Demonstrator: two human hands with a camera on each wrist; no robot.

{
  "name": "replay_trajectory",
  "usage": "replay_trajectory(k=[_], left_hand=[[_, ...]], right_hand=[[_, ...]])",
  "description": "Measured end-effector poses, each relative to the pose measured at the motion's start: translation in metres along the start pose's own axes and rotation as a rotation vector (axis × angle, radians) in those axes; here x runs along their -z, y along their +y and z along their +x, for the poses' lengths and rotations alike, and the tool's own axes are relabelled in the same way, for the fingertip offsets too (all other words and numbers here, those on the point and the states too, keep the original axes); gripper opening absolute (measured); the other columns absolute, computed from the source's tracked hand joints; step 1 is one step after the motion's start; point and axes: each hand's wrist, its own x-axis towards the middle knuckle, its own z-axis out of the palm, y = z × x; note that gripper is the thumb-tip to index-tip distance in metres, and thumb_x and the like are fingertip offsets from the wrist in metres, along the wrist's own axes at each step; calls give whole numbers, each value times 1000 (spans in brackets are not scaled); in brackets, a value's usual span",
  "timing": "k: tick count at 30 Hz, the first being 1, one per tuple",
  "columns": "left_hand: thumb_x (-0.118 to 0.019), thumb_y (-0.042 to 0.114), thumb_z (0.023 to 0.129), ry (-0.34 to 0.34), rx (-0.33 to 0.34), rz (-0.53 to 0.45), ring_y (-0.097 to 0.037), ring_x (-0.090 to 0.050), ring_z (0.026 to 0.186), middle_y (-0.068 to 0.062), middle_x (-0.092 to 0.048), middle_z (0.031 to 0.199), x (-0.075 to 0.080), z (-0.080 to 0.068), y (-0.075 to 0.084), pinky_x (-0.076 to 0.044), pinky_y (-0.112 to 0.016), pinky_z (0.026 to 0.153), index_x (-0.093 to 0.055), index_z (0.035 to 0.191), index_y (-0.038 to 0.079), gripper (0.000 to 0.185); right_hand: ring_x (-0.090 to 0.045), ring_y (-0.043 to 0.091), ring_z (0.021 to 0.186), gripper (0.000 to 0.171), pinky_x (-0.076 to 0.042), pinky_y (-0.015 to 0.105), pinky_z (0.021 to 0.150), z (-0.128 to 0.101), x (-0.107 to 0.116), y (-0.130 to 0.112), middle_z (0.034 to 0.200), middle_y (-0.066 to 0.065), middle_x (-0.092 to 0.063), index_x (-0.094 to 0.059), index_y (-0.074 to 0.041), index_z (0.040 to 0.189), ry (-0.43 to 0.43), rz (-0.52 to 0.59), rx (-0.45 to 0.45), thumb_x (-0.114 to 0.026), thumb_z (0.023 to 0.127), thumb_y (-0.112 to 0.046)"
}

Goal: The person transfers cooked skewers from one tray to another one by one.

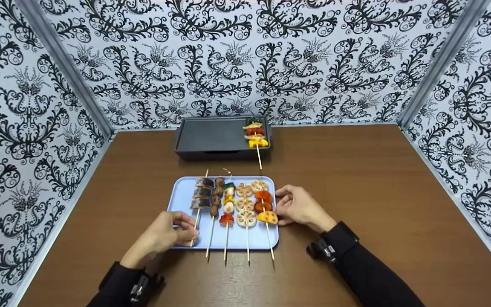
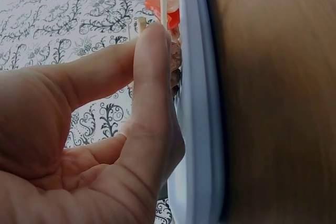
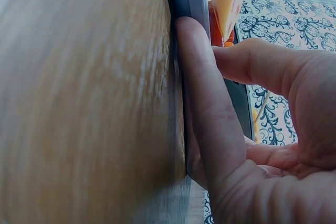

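Observation:
A light blue tray (image 1: 181, 186) holds several skewers side by side, their sticks jutting over its near rim. Leftmost lies a skewer of dark-skinned fish pieces (image 1: 202, 192); my left hand (image 1: 169, 232) pinches its stick between thumb and fingers, and in the left wrist view the stick's end (image 2: 141, 23) pokes out at the fingertips. At the tray's right side, my right hand (image 1: 300, 207) grips the rim (image 3: 197, 3), one finger low along the outside and the thumb near the top. Closest to it lies a skewer with orange and yellow slices (image 1: 267, 218).
Between the outer skewers lie a meatball skewer (image 1: 215, 200), a mixed vegetable skewer (image 1: 228, 207) and lotus root slices (image 1: 246, 218). Behind the tray, a dark grill plate (image 1: 211, 134) bears one vegetable skewer (image 1: 255, 131) at its right end. Patterned walls (image 1: 245, 64) enclose the wooden table (image 1: 356, 170).

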Motion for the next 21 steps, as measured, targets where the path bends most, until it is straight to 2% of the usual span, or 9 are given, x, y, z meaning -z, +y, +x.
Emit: replay_trajectory(k=[12, 21], left_hand=[[-81, -4, 88, -35, 60, -30, -23, -71, 80, -16, -66, 95, 1, -6, 3, -67, -37, 74, -63, 112, -13, 31], [-80, -5, 88, -75, 54, 19, -23, -69, 79, -17, -66, 95, 4, -13, 6, -68, -42, 73, -63, 111, -13, 29]], right_hand=[[-72, 31, 82, 53, -67, 47, 70, 0, -1, -1, 103, 23, -64, -54, 5, 135, 5, 0, 1, -75, 87, 4], [-71, 30, 82, 51, -68, 47, 70, 1, -1, 2, 103, 23, -64, -54, 6, 135, 4, -9, 14, -74, 87, 5]])
